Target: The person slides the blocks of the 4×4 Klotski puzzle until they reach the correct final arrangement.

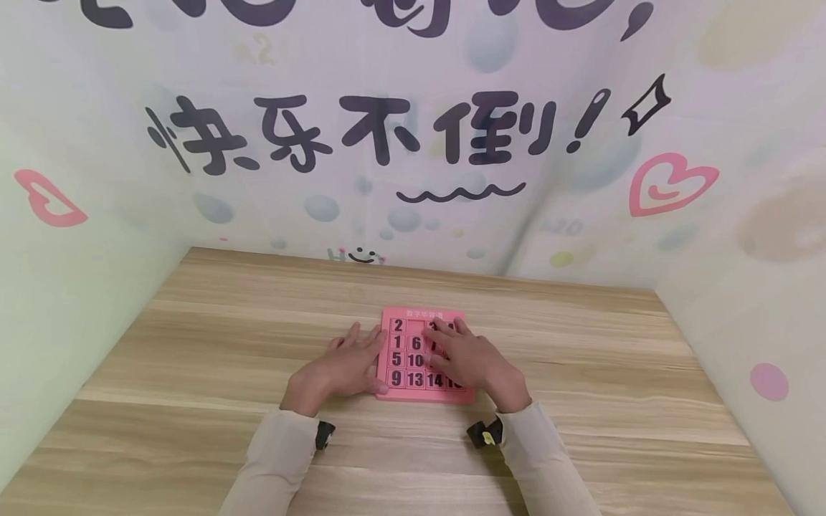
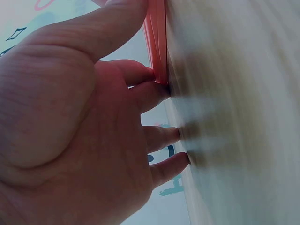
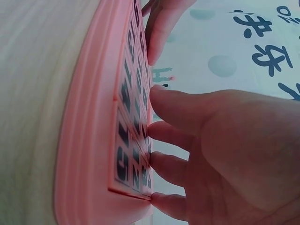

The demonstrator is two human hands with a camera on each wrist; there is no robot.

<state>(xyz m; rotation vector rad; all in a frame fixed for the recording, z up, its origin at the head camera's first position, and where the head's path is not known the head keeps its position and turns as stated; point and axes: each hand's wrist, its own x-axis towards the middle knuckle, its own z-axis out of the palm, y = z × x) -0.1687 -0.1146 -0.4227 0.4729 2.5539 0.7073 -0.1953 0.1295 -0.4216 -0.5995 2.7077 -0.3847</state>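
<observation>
A pink sliding number puzzle [image 1: 426, 395] lies flat on the wooden table, its black-numbered tiles facing up. The top row shows a gap between the 2 and the 3. My left hand [image 1: 345, 365] steadies the puzzle's left edge, thumb by the lower left corner; in the left wrist view two fingers meet the frame's side and the others touch the table. My right hand [image 1: 471, 362] is spread over the right-hand tiles, hiding several of them. In the right wrist view, its fingertips and thumb [image 3: 176, 105] rest at the tile surface.
The wooden table [image 1: 613, 387] spreads out on all sides of the puzzle. Behind it stands a pale printed backdrop [image 1: 290, 215] with dark lettering and pink hearts, and similar panels rise left and right. Each wrist wears a small black camera [image 1: 325, 434].
</observation>
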